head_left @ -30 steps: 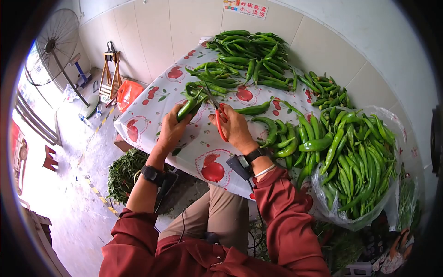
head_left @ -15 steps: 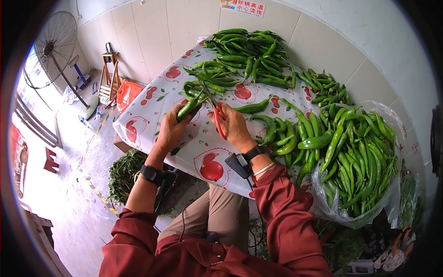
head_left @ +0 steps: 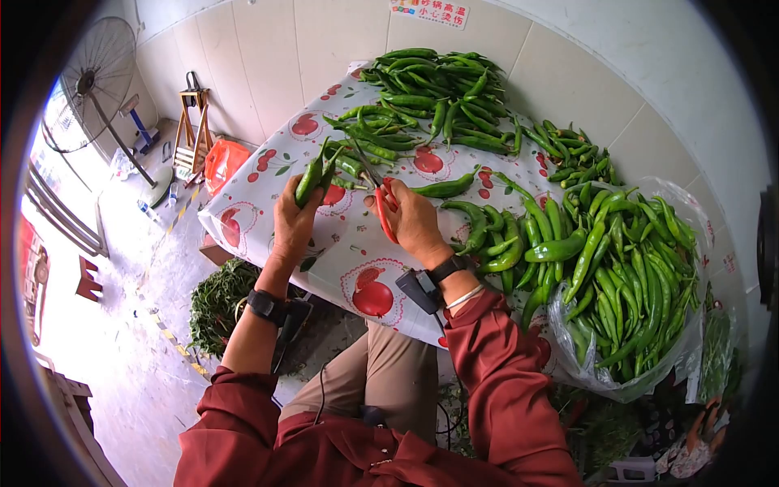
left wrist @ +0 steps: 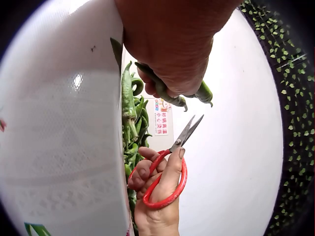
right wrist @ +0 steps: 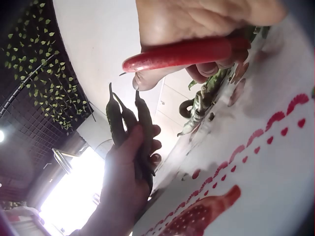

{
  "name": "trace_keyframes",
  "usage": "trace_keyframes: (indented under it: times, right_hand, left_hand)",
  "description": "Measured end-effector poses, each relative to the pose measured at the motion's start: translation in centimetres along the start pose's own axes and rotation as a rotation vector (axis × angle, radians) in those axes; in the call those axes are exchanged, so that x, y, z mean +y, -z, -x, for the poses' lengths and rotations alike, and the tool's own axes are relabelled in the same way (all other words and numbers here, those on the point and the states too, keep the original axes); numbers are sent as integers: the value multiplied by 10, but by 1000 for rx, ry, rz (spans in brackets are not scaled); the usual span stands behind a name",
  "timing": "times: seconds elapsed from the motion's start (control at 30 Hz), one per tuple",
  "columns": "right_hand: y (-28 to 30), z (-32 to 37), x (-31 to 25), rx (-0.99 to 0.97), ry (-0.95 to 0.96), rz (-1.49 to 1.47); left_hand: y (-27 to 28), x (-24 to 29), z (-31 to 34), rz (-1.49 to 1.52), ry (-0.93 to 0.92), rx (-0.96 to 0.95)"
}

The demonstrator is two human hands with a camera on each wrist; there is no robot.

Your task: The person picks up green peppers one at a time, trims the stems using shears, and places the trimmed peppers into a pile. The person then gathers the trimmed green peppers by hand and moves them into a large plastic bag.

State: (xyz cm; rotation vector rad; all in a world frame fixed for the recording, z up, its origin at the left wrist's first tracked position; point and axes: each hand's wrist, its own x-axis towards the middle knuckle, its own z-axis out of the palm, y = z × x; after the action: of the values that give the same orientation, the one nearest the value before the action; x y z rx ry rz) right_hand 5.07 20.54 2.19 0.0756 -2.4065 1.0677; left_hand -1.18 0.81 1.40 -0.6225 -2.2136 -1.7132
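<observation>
My left hand (head_left: pixel 290 226) grips a small bunch of long green peppers (head_left: pixel 309 182) just above the table. Three of them show in the right wrist view, their stem ends (right wrist: pixel 110 89) sticking up past the fingers. With my right hand (head_left: pixel 417 227) I hold scissors with red handles (head_left: pixel 385 217), thumb and fingers through the loops. Their blades (left wrist: pixel 186 131) stand slightly apart in the left wrist view, close to the pepper ends but not around them. More green peppers (head_left: pixel 350 165) lie on the cloth just beyond both hands.
A fruit-print cloth (head_left: pixel 324 276) covers the table. Piles of green peppers (head_left: pixel 438 93) lie at the back, with a smaller heap (head_left: pixel 572 154) by the wall. At right, a clear plastic bag (head_left: pixel 625 394) overflows with peppers. Leafy greens (head_left: pixel 223 312) sit below the table's left edge.
My left hand has shifted left and turned the peppers more upright, away from the scissor blades. The right hand and scissors have stayed nearly in place.
</observation>
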Motion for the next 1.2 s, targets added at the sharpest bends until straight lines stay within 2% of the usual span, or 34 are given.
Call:
trace_keyframes:
  times: [0.03,0.37,0.43,0.73,0.87,0.93,1.2]
  right_hand:
    - [-2,1,2,30,62,-10]
    - [2,0,-1,-68,32,1]
    - [3,0,-2,-91,34,0]
    - [2,1,-1,-107,44,-17]
    - [4,0,-4,-93,54,-24]
    - [8,-1,-10,-167,-11,-138]
    - [2,-2,2,-225,16,-220]
  left_hand:
    - [0,0,0,-10,-23,37]
    - [0,2,1,40,-40,96]
    - [-1,9,2,93,-23,160]
    - [1,-3,0,76,-29,34]
    - [1,0,0,51,-35,34]
    - [1,4,1,19,-30,21]
    - [1,4,1,27,-49,21]
